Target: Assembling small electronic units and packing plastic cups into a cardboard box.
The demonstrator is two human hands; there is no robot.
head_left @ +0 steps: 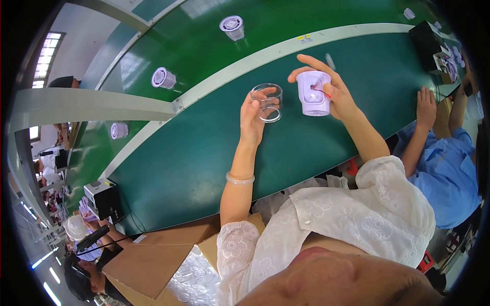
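Note:
Over the green bench my left hand [249, 122] is closed around a clear plastic cup [273, 103], a see-through cylinder with a rounded rim. Just to its right, my right hand [344, 102] grips a lavender plastic housing [308, 104] with a small dark opening and a bit of red on its side. My right index finger stretches out above the housing, while part of that hand is hidden behind it. A narrow gap separates the cup from the housing.
Beyond a white rail [245, 64], lavender units [233, 28] stand on a green conveyor [194, 35]. Black boxes sit at both bench ends. An open cardboard box [153, 260] with clear plastic parts [196, 275] is at lower left. Co-workers sit left and right, one in a blue shirt [444, 173].

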